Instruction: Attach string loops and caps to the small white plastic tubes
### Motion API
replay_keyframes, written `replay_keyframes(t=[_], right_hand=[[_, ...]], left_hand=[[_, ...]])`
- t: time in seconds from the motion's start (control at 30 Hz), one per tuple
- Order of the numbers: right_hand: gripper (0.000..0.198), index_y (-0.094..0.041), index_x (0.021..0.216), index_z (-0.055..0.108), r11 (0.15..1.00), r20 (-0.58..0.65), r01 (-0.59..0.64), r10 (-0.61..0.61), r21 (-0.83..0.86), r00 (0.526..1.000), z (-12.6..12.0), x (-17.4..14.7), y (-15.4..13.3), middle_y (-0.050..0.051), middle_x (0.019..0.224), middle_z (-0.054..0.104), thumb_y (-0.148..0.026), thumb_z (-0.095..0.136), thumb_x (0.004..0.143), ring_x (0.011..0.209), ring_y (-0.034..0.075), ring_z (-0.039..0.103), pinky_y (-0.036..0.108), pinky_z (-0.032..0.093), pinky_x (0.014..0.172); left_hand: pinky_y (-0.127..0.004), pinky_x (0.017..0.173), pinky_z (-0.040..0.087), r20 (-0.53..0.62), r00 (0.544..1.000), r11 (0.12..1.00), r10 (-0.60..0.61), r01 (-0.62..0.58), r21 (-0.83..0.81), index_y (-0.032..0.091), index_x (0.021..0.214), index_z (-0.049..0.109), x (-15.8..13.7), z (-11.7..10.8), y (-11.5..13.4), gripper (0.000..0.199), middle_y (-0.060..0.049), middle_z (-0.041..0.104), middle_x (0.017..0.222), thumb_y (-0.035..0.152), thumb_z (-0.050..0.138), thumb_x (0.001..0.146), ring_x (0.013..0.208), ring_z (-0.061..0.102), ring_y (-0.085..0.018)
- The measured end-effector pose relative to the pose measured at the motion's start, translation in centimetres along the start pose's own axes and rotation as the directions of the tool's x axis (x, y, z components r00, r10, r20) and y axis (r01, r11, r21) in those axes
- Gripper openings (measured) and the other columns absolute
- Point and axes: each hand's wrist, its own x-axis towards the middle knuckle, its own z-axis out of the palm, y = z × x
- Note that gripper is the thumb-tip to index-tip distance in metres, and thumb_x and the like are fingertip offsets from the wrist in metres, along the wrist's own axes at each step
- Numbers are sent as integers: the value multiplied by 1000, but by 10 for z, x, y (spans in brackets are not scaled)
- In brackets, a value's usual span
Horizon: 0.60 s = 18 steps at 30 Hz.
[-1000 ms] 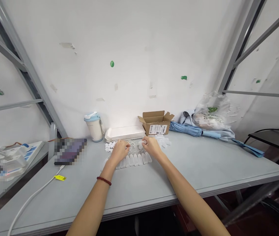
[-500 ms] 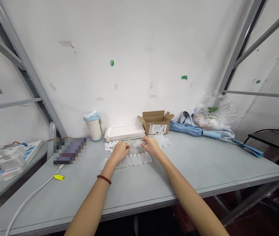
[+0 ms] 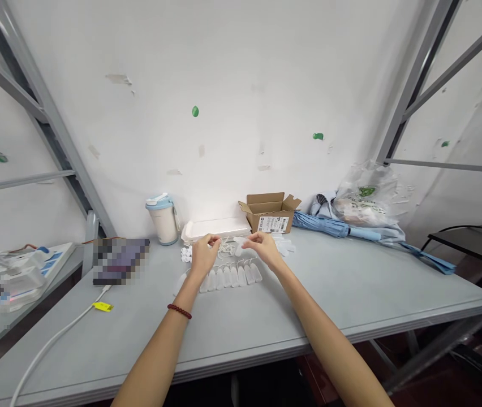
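My right hand [image 3: 263, 249] pinches a small translucent plastic sleeve [image 3: 239, 245] above the table. Facing it, my left hand [image 3: 205, 254] has thumb and forefinger pressed together; whatever is between them is too small to name. Under both hands lies a row of frosted, tag-like plastic sleeves [image 3: 233, 277] with thin loops at their upper ends. Small white pieces [image 3: 186, 254] sit in a pile left of my left hand, partly hidden by it. Between the hands is a heap of white cords [image 3: 226, 249]. Loose clear plastic pieces [image 3: 284, 245] rest beyond my right hand.
Along the wall stand a tumbler [image 3: 163, 220], a white tray [image 3: 215, 228] and an open cardboard box [image 3: 270, 213]. A folded blue umbrella [image 3: 321, 224] and a plastic bag [image 3: 364, 198] lie to the right. A phone-like dark device [image 3: 121, 261] with a white cable [image 3: 60, 339] is left.
My left hand has risen slightly and moved left, away from the row. My right hand has lifted a little and still has the plastic sleeve, which shows more clearly now.
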Motion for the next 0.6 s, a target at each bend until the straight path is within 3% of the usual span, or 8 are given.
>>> replay_keyframes(t=[0.13, 0.3, 0.6], right_hand=[[21, -17, 70, 56, 964, 179, -87, 42, 251, 983, 7, -7, -7, 1, 64, 69, -29, 70, 60, 75, 21, 69, 29, 43, 73], [23, -17, 69, 56, 964, 172, -90, 47, 252, 984, 12, -8, -3, 2, 63, 69, -29, 73, 60, 74, 22, 69, 30, 44, 71], [27, -17, 71, 55, 959, 110, -46, 16, 281, 994, 16, -10, -4, 1, 63, 68, -32, 74, 60, 73, 22, 69, 30, 44, 71]], left_hand=[[-29, 70, 48, 57, 998, 984, -42, 51, -173, 16, 73, 67, -1, 3, 2, 15, -4, 71, 74, 27, 59, 68, 68, 62, -17], [-31, 71, 51, 95, 987, 907, -129, 156, -392, 14, 76, 68, -1, 6, -1, 20, -5, 72, 75, 29, 65, 63, 73, 65, -19], [-34, 77, 52, 100, 988, 889, -118, 150, -433, 12, 77, 68, -4, 5, 5, 21, -8, 72, 80, 29, 65, 64, 78, 66, -21]])
